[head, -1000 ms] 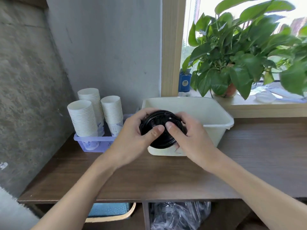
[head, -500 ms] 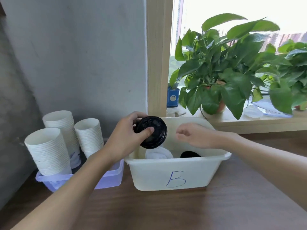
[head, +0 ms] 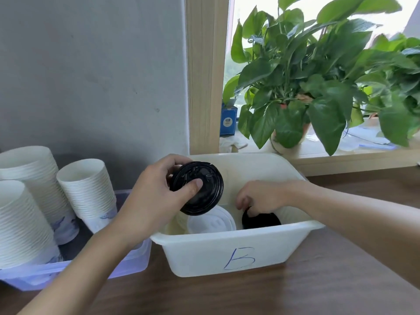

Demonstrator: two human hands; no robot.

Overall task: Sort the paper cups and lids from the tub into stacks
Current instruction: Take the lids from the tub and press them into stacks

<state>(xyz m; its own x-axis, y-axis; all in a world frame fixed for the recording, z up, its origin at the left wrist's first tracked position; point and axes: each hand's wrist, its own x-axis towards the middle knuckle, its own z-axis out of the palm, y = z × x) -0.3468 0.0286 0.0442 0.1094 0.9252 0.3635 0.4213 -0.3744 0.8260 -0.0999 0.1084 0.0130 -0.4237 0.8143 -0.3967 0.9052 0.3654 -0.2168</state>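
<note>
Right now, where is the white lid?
Head view: the white lid lies inside the tub, near its front wall, below the held black lids in the left hand, left of the loose black lid at the right hand.

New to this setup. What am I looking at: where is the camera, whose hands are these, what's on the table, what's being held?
There is no robot here. A person works with bare hands, and one wide-angle camera on their head looks forward and down, so every picture is that same view. The left hand grips a black lid stack above the white tub marked B. The right hand reaches into the tub, fingers curled on a loose black lid. White lids lie beside it. The tub stands on a wooden table. Left of it, a lilac tray holds paper cup stacks. A potted plant sits on the sill.
</note>
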